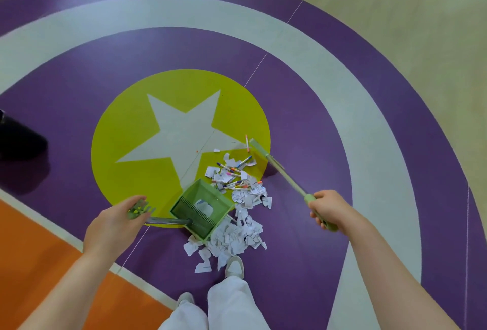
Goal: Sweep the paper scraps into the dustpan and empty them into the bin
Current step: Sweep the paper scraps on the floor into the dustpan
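Note:
A heap of white paper scraps (232, 237) mixed with several coloured pens lies on the floor in front of my feet. The green dustpan (203, 207) stands at the heap's left edge, its mouth facing the scraps, with one scrap inside. My left hand (116, 224) grips the green top of the dustpan's long handle. My right hand (329, 209) grips the end of the green broom handle. The broom (279, 168) slants away from me, its head resting on the floor just beyond the heap, next to a pink pen.
The floor is purple with a yellow circle and pale star (181, 132), white bands and an orange zone at lower left. A dark object (18, 139) sits at the left edge. My white shoes (234, 266) stand right below the scraps. No bin is in view.

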